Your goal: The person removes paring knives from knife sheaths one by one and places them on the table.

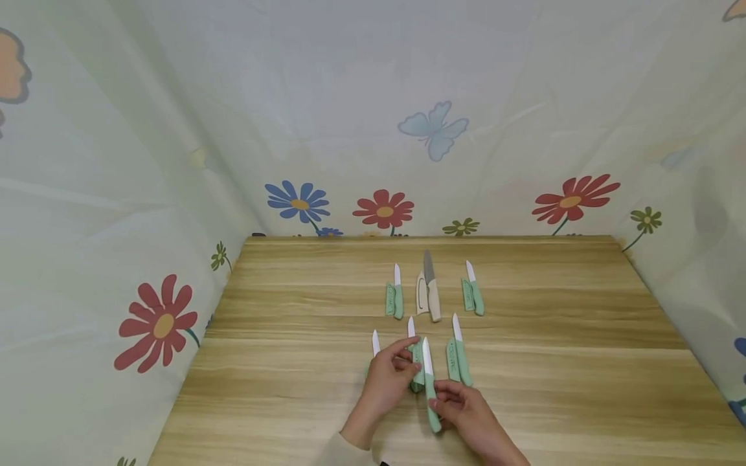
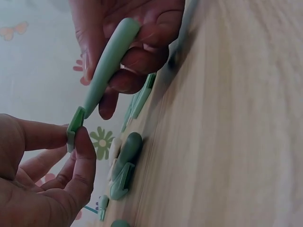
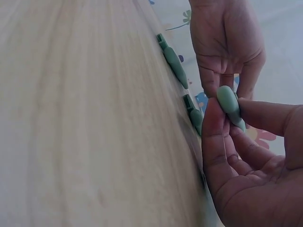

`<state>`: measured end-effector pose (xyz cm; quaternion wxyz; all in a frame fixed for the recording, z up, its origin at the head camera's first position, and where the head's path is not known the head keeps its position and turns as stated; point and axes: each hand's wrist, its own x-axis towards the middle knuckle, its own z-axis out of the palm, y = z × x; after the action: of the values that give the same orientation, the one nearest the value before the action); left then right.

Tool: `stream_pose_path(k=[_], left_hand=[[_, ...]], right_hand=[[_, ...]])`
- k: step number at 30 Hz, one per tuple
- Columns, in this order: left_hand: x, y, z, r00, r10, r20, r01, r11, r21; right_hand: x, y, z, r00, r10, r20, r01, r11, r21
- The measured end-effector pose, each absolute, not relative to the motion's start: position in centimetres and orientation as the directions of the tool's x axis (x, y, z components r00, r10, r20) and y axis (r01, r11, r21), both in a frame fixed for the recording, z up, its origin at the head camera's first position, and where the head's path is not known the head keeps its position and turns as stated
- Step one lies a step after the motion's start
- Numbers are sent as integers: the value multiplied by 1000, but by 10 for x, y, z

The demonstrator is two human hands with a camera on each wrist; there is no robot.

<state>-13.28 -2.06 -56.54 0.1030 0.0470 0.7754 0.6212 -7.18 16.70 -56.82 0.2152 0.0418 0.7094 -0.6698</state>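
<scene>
My left hand [image 1: 387, 378] pinches a green blade sheath [image 1: 418, 362] between thumb and fingers. My right hand [image 1: 469, 414] holds a small paring knife by its green handle [image 1: 432, 404], with the white blade [image 1: 428, 356] pointing away from me. Sheath and knife are side by side above the table. In the left wrist view, the sheath [image 2: 75, 124] appears close against the front end of the handle [image 2: 109, 66]; the blade is hidden there. From the right wrist, the handle's rounded end [image 3: 228, 100] shows between thumb and fingers.
On the wooden table [image 1: 291, 401], a beige knife [image 1: 434, 301] lies beside its sheath [image 1: 420, 294], between two green knives [image 1: 399, 301] [image 1: 477, 298]. Nearer are a green knife [image 1: 462, 362] and two white blades [image 1: 375, 343] [image 1: 410, 325] partly hidden by my left hand. Patterned cloth surrounds the table.
</scene>
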Motion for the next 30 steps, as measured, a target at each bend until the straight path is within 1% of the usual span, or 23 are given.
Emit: stream_pose_path(k=[7, 13, 20, 25, 30], left_hand=[[-127, -13, -566, -968, 224, -111, -49, 263, 963], [-124, -2, -566, -965, 246, -95, -30, 256, 966], [-121, 15, -566, -951, 291, -105, -15, 294, 956], [-119, 26, -565, -941, 324, -98, 3, 296, 955], [-120, 37, -564, -945, 316, -85, 7, 278, 961]], right_hand=[[-72, 169, -562, -917, -145, -372, 361, 95, -928], [-73, 172, -553, -916, -33, -399, 394, 106, -913], [-77, 183, -555, -914, 73, -398, 404, 94, -910], [-78, 195, -556, -916, 119, -384, 396, 96, -913], [-80, 206, -559, -919, 144, -368, 383, 87, -920]])
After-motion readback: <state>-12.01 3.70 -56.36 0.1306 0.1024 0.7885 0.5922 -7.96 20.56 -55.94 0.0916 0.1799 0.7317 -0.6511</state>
